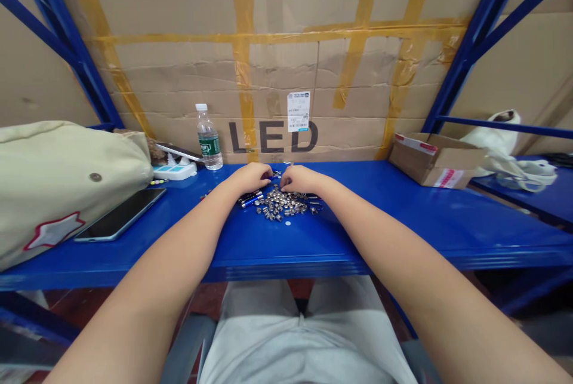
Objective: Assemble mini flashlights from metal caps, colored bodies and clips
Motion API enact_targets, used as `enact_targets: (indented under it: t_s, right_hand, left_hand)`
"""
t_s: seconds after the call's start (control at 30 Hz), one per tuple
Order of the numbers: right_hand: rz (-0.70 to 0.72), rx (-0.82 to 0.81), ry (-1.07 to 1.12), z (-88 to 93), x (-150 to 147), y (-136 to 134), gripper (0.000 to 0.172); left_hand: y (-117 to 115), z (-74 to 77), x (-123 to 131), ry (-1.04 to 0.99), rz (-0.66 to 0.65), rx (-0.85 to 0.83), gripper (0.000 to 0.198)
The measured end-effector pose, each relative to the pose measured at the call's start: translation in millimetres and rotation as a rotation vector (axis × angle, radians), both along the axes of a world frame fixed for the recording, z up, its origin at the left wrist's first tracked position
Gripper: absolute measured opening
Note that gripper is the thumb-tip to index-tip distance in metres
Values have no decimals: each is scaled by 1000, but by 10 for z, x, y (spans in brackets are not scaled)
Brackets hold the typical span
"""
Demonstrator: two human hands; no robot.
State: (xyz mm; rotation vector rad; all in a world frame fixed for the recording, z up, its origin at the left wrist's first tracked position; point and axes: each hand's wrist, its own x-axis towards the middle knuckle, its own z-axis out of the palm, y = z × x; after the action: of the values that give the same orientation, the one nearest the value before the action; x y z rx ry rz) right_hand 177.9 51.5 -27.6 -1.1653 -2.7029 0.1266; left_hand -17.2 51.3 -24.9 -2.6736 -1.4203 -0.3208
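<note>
A loose pile of small silver metal caps (282, 202) lies on the blue table, close to my hands. My left hand (254, 178) is at the pile's far left, its fingers curled together near a small blue and silver piece; whether they grip it is too small to tell. My right hand (299, 180) reaches over the far right of the pile with fingers bent in a pinch, and what is in them is hidden. Several slim blue and black tubes (252, 199) with silver ends lie below my left hand. Dark thin pieces (313, 202) lie under my right wrist.
To the left are a cream bag (67, 175), a tablet or phone (123, 217), a white power strip (176, 170) and a water bottle (209, 142). An open cardboard box (436, 160) stands at right. Taped cardboard (277, 61) walls the back. A white disc (287, 223) lies in front.
</note>
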Motion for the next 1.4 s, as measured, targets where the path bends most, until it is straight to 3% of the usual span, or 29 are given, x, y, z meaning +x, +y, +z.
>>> enact_targets:
  t_s: [0.17,0.4,0.83,1.4]
  right_hand:
    - [8,6,2,40,20,-23,17]
    - [-41,178,273,144,74,-52,18]
    - [13,85,534,65,109,74,13]
    - [29,20,557,24,136,128,19]
  left_hand:
    - [-13,7,8,-10,-10,-11,23]
    - [-62,12,41,-118,-52,-51,25]
    - [-97,8,55,-297,-84,-101,23]
    - [-110,13,69,-333,-84,-66,18]
